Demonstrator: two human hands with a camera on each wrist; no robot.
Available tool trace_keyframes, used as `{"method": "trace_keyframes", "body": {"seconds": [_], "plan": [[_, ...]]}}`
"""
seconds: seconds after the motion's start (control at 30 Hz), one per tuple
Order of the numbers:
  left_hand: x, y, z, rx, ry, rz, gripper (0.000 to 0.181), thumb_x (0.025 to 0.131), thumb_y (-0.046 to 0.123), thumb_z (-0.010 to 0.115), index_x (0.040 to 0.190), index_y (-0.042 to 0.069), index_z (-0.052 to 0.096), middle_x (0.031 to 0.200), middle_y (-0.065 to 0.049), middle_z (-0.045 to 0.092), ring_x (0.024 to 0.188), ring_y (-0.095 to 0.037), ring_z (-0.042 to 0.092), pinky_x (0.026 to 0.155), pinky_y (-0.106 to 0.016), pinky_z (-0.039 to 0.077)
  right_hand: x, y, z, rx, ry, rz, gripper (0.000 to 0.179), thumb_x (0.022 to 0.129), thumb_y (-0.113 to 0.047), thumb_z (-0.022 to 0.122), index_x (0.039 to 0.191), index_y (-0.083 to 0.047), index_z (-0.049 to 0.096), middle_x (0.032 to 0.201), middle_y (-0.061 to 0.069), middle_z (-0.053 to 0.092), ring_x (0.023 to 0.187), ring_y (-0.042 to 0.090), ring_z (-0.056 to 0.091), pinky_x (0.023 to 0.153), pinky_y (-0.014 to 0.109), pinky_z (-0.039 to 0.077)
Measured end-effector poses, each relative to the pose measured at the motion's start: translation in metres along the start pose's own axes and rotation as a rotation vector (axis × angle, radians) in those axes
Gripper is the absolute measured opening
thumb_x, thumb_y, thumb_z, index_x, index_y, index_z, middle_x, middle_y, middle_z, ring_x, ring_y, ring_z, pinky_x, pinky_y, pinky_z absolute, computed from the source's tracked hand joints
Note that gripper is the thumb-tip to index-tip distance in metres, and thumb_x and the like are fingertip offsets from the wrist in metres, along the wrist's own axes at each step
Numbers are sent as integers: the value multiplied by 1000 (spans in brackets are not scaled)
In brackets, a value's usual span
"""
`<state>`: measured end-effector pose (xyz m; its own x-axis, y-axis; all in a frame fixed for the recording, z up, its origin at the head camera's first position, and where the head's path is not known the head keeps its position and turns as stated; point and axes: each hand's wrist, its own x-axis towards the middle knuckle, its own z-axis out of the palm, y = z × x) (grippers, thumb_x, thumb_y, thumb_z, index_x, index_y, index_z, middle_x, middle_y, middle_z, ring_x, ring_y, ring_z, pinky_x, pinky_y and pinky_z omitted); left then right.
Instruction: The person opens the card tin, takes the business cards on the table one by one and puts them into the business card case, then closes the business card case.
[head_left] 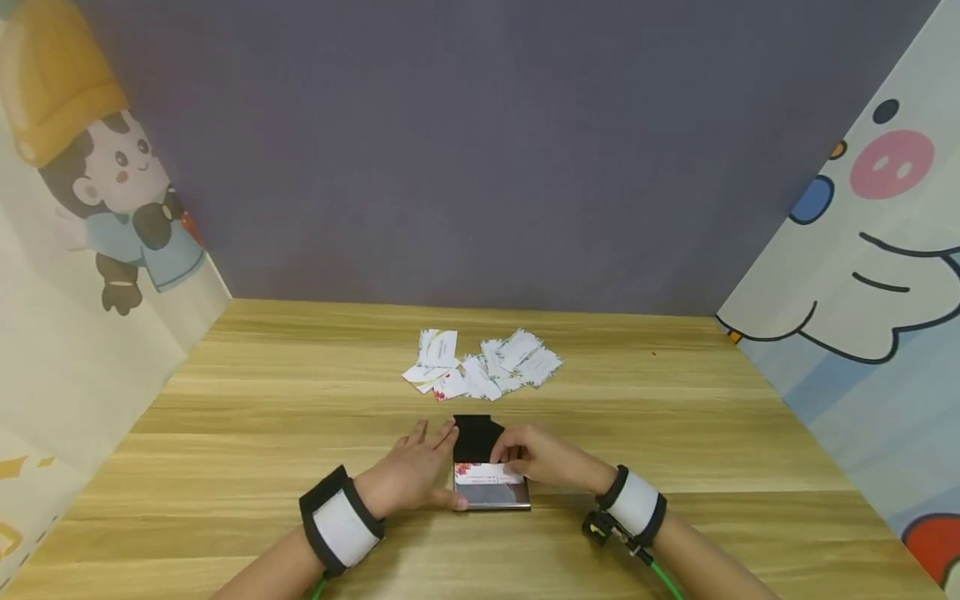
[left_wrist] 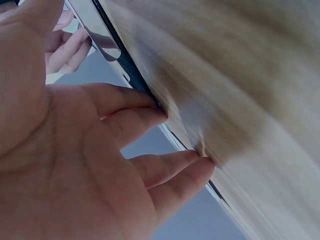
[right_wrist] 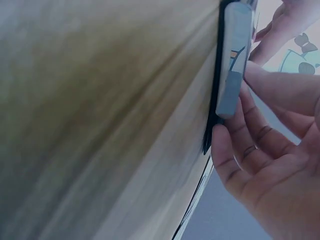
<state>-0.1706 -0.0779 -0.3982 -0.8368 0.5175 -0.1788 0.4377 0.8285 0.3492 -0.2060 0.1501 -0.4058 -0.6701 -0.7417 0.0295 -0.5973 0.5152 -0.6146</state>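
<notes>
A card case (head_left: 495, 497) with a shiny metal front lies opened on the table, its black flap (head_left: 474, 437) folded back away from the person. A white business card (head_left: 474, 473) with red flowers shows in it, partly covered by the metal front. My left hand (head_left: 411, 473) lies along the case's left side with fingers extended, thumb at the lower left corner. My right hand (head_left: 542, 457) has its fingers curled at the right side and pinches the card's right end between thumb and fingers. The right wrist view shows the case's metal side (right_wrist: 234, 60) beside the thumb.
Beyond the case, several loose white business cards (head_left: 480, 377) lie spread and overlapping on the wooden table (head_left: 300, 400). A grey panel (head_left: 465, 167) stands along the table's back edge, with cartoon-printed walls on the left and right.
</notes>
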Motion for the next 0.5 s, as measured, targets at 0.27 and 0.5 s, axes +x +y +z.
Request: {"method": "trace_keyframes", "body": {"seconds": [0.27, 0.5], "plan": [[0, 1, -1, 3, 2, 3, 98, 70, 58, 67, 140, 0, 32, 150, -15, 25, 133, -50, 18, 102, -60, 27, 3, 8, -10, 20, -8, -16, 17, 84, 1, 59, 100, -1, 64, 96, 9, 65, 86, 13, 59, 74, 21, 50], [0, 0, 0, -10, -4, 11, 98, 70, 58, 66, 141, -1, 31, 150, -15, 24, 133, -51, 17, 102, -60, 27, 14, 37, -33, -95, 128, 8, 19, 80, 3, 62, 99, 2, 63, 94, 12, 66, 86, 21, 63, 76, 26, 52]]}}
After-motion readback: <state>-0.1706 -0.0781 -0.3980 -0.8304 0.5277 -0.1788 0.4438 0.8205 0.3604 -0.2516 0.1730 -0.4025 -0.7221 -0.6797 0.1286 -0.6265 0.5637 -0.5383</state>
